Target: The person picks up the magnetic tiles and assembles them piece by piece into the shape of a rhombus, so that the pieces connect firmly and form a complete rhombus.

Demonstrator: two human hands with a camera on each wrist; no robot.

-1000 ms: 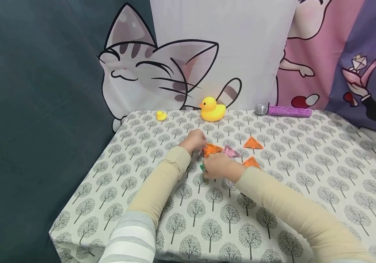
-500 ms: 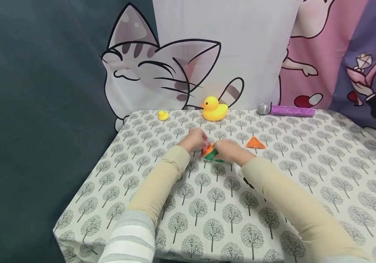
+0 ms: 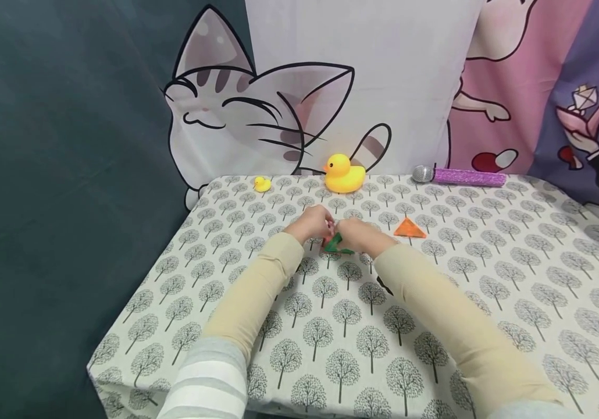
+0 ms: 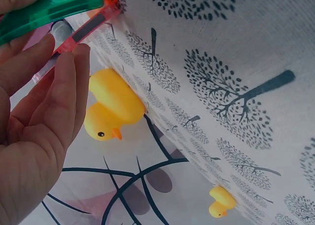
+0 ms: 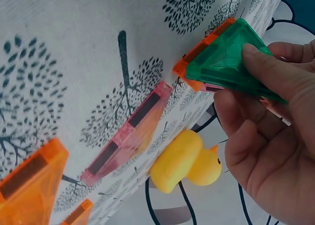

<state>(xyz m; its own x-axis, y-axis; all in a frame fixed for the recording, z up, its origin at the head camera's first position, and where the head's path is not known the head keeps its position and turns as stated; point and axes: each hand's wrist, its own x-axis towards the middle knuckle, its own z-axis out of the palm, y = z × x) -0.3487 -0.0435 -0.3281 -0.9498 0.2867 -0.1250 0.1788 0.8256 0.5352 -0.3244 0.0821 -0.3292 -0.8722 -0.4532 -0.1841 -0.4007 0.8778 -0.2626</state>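
Observation:
My right hand (image 3: 359,235) pinches a green triangular magnetic tile (image 5: 226,62) between thumb and fingers, tilted up from the table. An orange magnetic tile (image 5: 206,45) sits right behind the green one, at the cloth. In the left wrist view, my left hand (image 4: 44,112) holds a reddish-pink magnetic tile (image 4: 88,27) between thumb and fingers, its dark magnet strip showing beside the green tile. Both hands meet at this small cluster in the head view, where they hide much of it. Another pink triangular tile (image 5: 130,131) rests on the cloth near my right hand.
Orange triangular tiles lie to the right, one farther back (image 3: 409,228) and one near the right wrist camera (image 5: 34,180). Along the back edge of the tree-print tablecloth (image 3: 299,331) stand a small duck (image 3: 263,184), a larger duck (image 3: 345,174) and a purple microphone (image 3: 462,176).
My right hand has moved back and slightly right, bringing the green tile up against the orange one near my left hand. My right hand and sleeve now cover the nearer loose tiles.

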